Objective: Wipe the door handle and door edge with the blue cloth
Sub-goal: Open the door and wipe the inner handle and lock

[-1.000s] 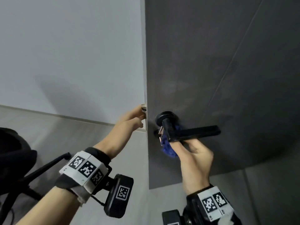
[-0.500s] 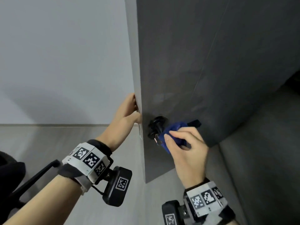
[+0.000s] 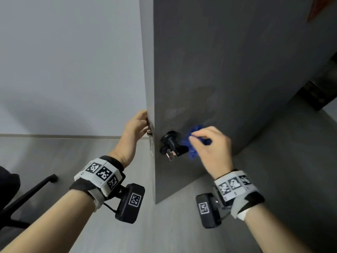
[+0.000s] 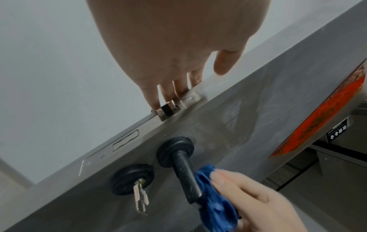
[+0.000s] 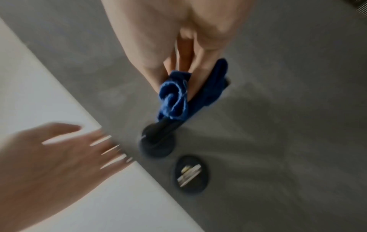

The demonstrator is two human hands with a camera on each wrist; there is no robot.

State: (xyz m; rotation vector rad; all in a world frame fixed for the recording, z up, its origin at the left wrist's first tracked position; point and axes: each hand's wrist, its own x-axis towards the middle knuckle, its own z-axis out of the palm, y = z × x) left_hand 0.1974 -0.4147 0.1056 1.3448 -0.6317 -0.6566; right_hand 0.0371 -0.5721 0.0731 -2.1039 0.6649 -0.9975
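The blue cloth (image 3: 193, 152) is being clamped against the black door handle (image 3: 172, 142) by the right grip (image 3: 213, 152), its fingers curled. The door edge (image 3: 148, 70) is being touched beside the latch (image 4: 167, 109) by the left grip (image 3: 135, 130), fingers straight.

Pale, bare room corner with a grey floor

A smooth, pale grey-white wall (image 3: 63, 61) fills the left side, with a broad soft shadow low on it. A thin skirting strip (image 3: 54, 135) marks where the wall meets the grey floor (image 3: 45, 157), which shows faint plank-like streaks. At the lower left stands a black office chair (image 3: 7, 181), and one leg of its base (image 3: 32, 191) reaches out over the floor. At the far right a dark recess (image 3: 321, 88) lies in shadow. The light is even and diffuse.
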